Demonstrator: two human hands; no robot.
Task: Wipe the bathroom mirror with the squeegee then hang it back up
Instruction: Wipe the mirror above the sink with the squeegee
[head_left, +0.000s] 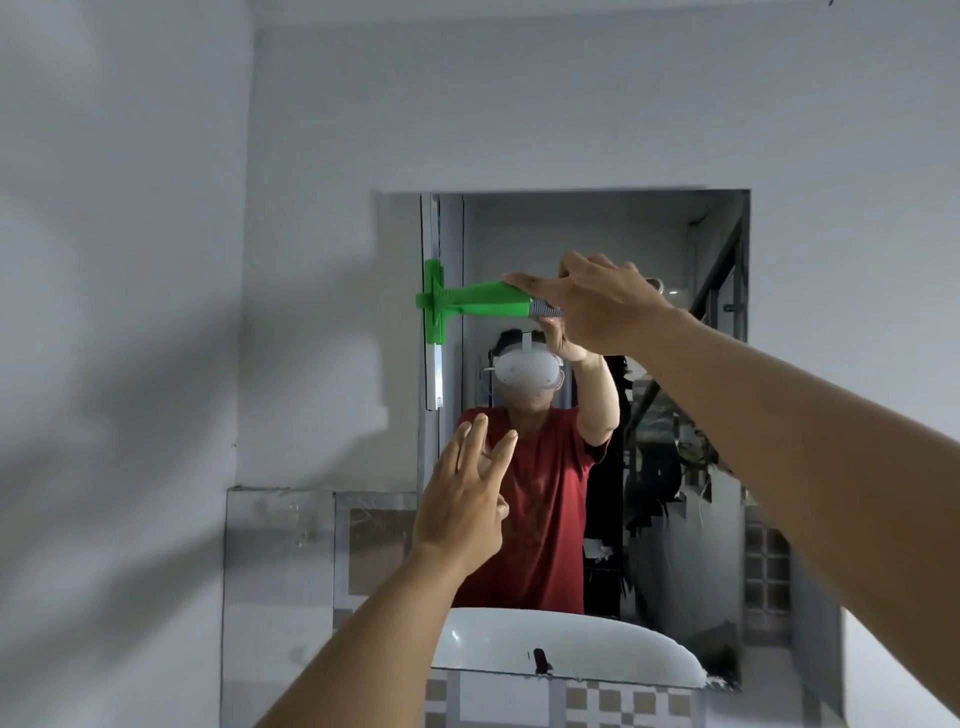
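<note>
The squeegee (483, 301) is gripped by the right hand (597, 306), its blade seemingly pressed against the mirror (675, 415) at the left edge. The left hand (462, 499) is held spread, empty.

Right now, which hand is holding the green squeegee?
The right hand, raised high at the mirror, grips the squeegee by its handle. The left hand is lower, open, fingers spread, holding nothing.
</note>
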